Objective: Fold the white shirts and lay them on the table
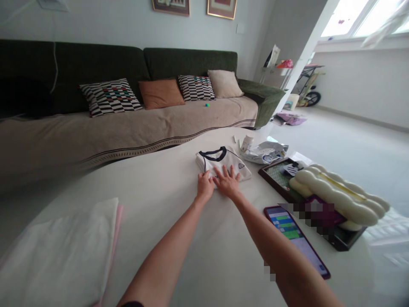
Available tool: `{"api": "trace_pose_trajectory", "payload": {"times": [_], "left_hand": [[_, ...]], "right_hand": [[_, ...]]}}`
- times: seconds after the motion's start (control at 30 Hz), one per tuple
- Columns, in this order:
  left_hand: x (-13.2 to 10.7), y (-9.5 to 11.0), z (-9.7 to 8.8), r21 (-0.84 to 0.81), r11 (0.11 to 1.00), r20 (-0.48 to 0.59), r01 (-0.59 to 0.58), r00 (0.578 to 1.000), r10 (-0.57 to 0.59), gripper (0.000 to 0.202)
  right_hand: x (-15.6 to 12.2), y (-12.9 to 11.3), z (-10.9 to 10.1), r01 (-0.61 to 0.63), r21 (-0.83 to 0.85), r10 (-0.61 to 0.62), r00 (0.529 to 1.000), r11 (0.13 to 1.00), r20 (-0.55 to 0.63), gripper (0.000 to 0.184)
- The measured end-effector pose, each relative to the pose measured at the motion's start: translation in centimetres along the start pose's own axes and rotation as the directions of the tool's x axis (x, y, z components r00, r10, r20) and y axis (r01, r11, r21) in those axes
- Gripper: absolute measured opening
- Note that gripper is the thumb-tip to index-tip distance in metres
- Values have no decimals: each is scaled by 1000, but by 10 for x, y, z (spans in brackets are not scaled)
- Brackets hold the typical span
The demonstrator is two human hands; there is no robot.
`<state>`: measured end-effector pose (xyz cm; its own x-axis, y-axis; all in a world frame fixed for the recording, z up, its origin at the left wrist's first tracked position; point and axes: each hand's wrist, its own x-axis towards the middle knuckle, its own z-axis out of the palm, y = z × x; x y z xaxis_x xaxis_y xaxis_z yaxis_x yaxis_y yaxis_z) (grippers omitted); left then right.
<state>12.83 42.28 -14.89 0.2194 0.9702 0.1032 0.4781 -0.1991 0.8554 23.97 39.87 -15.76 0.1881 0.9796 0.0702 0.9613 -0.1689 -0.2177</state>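
A folded white T-shirt with a dark collar lies on the white table. Both my arms reach out to it. My left hand rests at the shirt's near left edge, fingers curled down onto the cloth. My right hand lies flat on the shirt's near edge with its fingers spread. The two hands touch side by side. Neither hand lifts the shirt.
A phone with a lit screen lies by my right forearm. A dark tray holds a cream puffy object. Crumpled packaging and a small bottle sit behind the shirt. Folded white cloth lies near left. A sofa stands beyond.
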Motion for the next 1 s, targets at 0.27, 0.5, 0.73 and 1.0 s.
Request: {"api": "trace_pose_trajectory", "payload": {"times": [0.27, 0.5, 0.73, 1.0], "left_hand": [[-108, -18, -96, 116, 974, 72, -195, 980, 187, 50], [-230, -97, -252, 534, 844, -248, 46, 963, 105, 60], [-282, -112, -274, 599, 799, -86, 40, 996, 15, 42], [-268, -89, -294, 231, 934, -251, 273, 944, -214, 35]], "right_hand": [[-47, -21, -19, 64, 21, -66, 995, 998, 70, 54], [-186, -60, -4, 120, 72, -131, 976, 990, 176, 56], [-260, -87, 5, 112, 66, -123, 973, 992, 193, 58], [-267, -87, 0, 132, 51, -139, 974, 990, 179, 58]]}}
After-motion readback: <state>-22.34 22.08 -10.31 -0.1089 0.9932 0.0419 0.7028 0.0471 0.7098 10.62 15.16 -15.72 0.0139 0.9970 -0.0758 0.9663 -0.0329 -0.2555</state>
